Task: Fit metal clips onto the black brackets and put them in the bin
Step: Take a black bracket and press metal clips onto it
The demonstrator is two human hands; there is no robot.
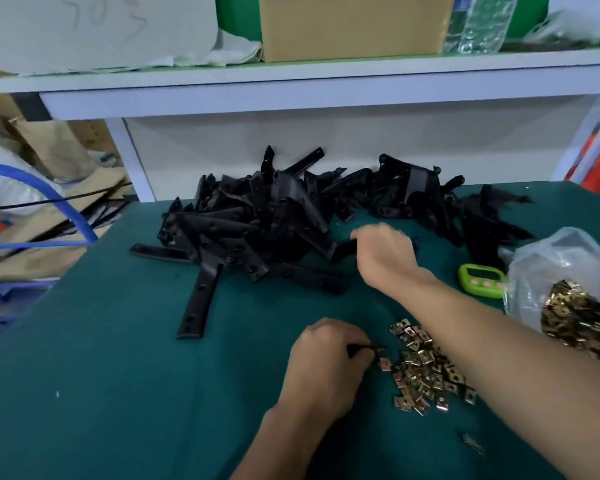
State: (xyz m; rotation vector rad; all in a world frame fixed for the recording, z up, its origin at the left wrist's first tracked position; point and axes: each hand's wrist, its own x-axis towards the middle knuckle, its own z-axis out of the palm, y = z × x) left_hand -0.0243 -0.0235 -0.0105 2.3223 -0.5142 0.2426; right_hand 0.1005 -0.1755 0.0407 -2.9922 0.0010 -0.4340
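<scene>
Black flat plastic brackets [257, 216] sit heaped at the far middle of the dark green cloth-covered table [118, 393], pointing every way. One long bracket strip [198, 299] lies at the pile's near-left edge, long axis near-to-far, far end tipped slightly right. Right hand [385, 254] is at the pile, fingers curled round the end of a black bracket piece [343, 249]; the visible part sticks out left of the fingers, roughly crosswise, tilted down-left. Left hand [326, 362] is near the front, fingers curled, pinching a thin dark piece [366, 348] with its tip pointing right at the loose brass-coloured square metal clips [426, 368]; cannot tell what it is. Right forearm crosses above the clips. Clear plastic bag [561, 265] holding more clips is at the right edge, lime green timer [478, 277] just beside it.
</scene>
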